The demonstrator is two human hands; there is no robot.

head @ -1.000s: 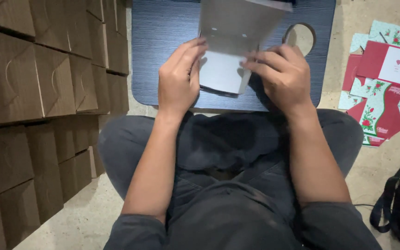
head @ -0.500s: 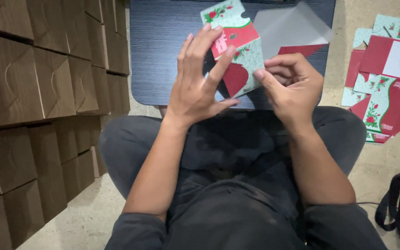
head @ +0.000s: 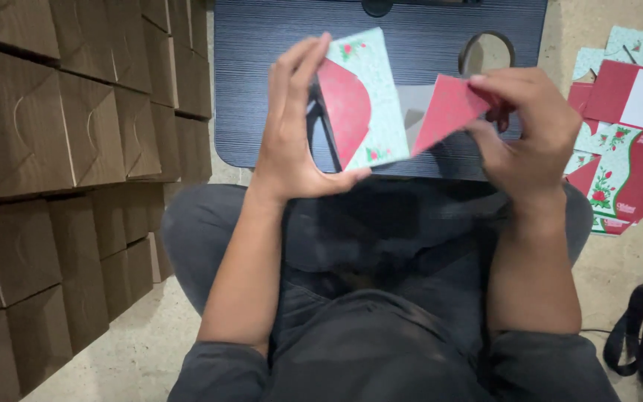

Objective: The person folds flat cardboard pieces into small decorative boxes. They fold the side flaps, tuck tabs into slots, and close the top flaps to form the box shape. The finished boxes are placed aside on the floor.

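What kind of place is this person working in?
Probably a small packing or box-folding workspace, set up on a bare floor. Rows of folded brown boxes are stacked on the person's left, a pile of flat printed box blanks lies on the floor, and a low dark table sits over the lap.

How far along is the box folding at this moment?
Done: rows of folded brown boxes stand at the left. In hand: the left hand and right hand are bending a red and green box blank, not yet closed. Left: a pile of flat blanks.
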